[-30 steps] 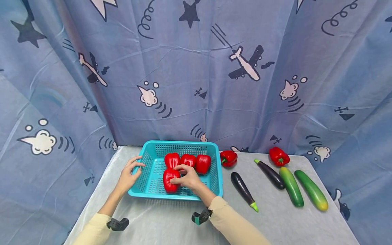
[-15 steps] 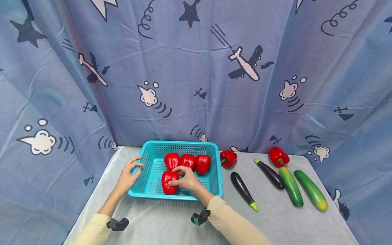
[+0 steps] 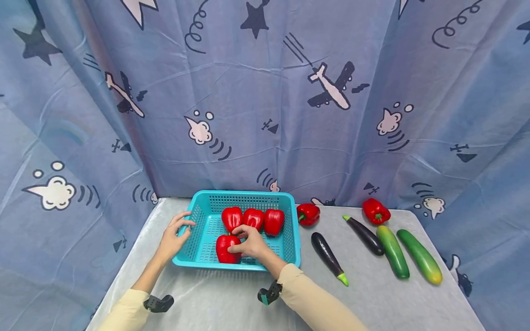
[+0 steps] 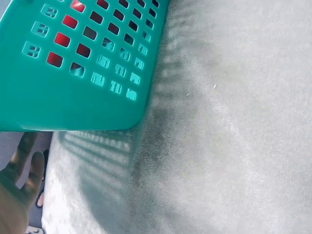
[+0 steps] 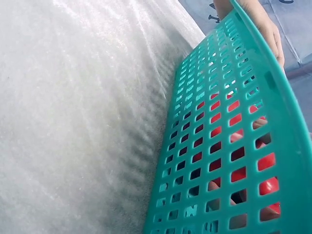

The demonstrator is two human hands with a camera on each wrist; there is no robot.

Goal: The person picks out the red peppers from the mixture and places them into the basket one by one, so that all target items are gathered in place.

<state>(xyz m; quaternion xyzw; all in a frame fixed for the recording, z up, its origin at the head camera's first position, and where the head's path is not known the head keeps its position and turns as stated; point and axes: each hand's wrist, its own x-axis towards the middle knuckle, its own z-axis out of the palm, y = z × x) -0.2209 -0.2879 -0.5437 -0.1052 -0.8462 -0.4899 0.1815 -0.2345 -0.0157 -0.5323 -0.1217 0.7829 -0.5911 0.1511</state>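
"What is the right hand [image 3: 251,243] doing?"
"It is grasping the front red pepper [image 3: 225,250] between thumb and fingers, inside the blue basket [image 3: 244,200], close to the basket's front wall."
"And the left hand [image 3: 171,238]?"
"Its fingers look relaxed, and they rest at the basket's left rim. Three other peppers [image 3: 253,218] lie more towards the basket's back."

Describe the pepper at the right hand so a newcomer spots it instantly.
On the pale table, find the turquoise basket. Inside, toward its near side, the right hand touches a red pepper. Three other peppers line up behind; this one lies alone in front.
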